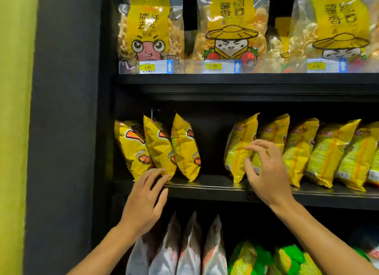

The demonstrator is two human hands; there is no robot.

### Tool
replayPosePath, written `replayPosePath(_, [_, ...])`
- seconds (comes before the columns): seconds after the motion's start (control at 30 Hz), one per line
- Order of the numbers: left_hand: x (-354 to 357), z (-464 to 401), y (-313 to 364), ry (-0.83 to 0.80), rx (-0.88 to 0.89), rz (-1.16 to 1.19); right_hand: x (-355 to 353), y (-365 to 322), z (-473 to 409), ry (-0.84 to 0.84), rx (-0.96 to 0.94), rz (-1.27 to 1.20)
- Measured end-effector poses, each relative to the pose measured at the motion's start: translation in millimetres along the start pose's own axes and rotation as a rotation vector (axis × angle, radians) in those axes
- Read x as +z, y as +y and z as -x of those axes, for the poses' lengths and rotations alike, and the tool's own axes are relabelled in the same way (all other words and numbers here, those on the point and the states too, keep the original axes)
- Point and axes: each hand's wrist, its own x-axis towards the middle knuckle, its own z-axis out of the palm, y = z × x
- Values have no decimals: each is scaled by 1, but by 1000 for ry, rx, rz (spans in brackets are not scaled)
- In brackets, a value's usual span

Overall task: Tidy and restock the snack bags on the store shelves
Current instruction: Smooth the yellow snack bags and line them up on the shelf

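With my left hand released below the left yellow bags and my right hand loosely spread, grasping nothing, against the leaning bag right of the middle shelf gap, a careless nudge may topple that bag off the shelf edge.

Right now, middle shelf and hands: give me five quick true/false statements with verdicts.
1. A gap of bare shelf separates two groups of yellow bags on the middle shelf. True.
2. The left hand has lifted a bag off the shelf. False: its fingers reach the bottom of the left group of yellow bags, which stand on the shelf.
3. The right hand is at the leftmost bag of the right group. True.
4. The top shelf holds green bags. False: clear bags with yellow labels stand there; green bags are on the bottom shelf.
5. Price tags sit along the top shelf's front edge. True.
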Motion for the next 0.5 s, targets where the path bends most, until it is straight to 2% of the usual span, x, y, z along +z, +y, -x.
replayPosePath(0.07, [-1, 12, -13, -37, -57, -89, 15, -36, -8, -110, -63, -95])
replayPosePath(0.13, [-1, 17, -20, -48, -103, -143, 35, -68, -15, -237, -19, -171])
replayPosePath(0.23, [-1, 23, -29, -12, -140, -177, 72, -98, -21, -338, 141, -223])
replayPosePath(0.37, [7, 29, -35, 23, -145, -179, 113, -115, -22, -477, 454, -221])
replayPosePath(0.5, [14, 28, -39, 62, -143, -146, 135, -108, -18, -494, 542, -146])
